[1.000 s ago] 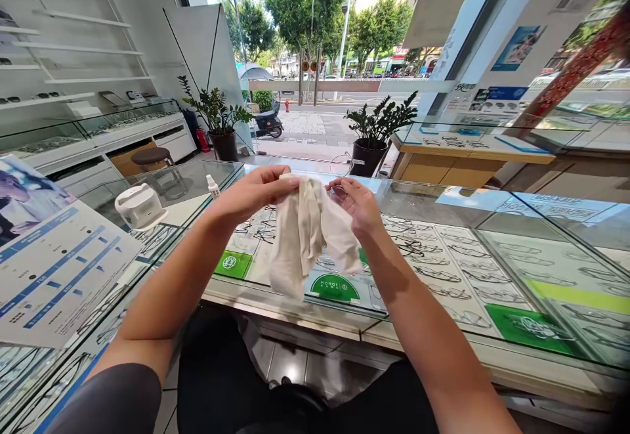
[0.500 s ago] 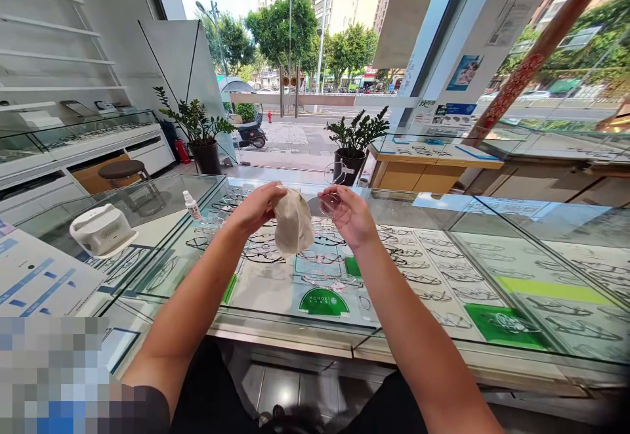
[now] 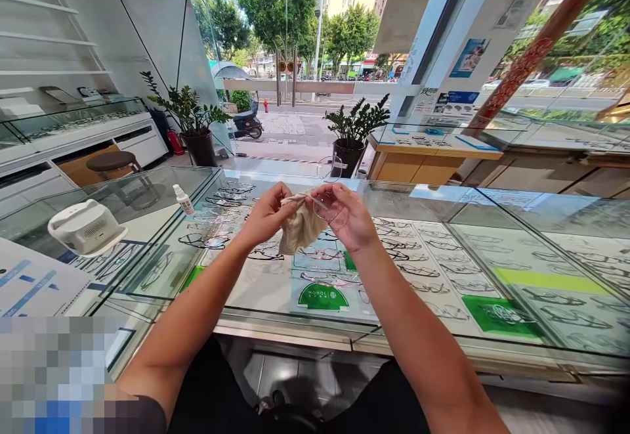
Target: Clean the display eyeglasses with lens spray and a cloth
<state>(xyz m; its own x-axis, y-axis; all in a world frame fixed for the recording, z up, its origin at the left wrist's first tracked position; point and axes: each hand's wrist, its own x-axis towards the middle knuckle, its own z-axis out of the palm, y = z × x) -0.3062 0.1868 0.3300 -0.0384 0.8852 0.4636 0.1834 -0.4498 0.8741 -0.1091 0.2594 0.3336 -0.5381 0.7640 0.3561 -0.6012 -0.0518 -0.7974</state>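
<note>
Above the glass counter my left hand (image 3: pixel 269 214) pinches a beige cloth (image 3: pixel 299 229), which hangs down in folds. My right hand (image 3: pixel 350 216) is closed on a pair of thin-rimmed eyeglasses (image 3: pixel 328 169); one round lens stands up above the fingers and the other lies in front of the palm. The cloth's upper edge reaches across to the glasses at my right fingertips. Whether it wraps the lens there I cannot tell.
Rows of eyeglass frames (image 3: pixel 413 268) lie inside the glass display counter (image 3: pixel 275 325). On its left stand a small white spray bottle (image 3: pixel 184 199) and a white device (image 3: pixel 87 227). Beyond are two potted plants (image 3: pixel 350 125), a stool (image 3: pixel 114 161) and a glass door.
My left hand has moved right with the cloth, bringing it against the glasses in my right hand. The cloth is now more bunched. The view has shifted slightly.
</note>
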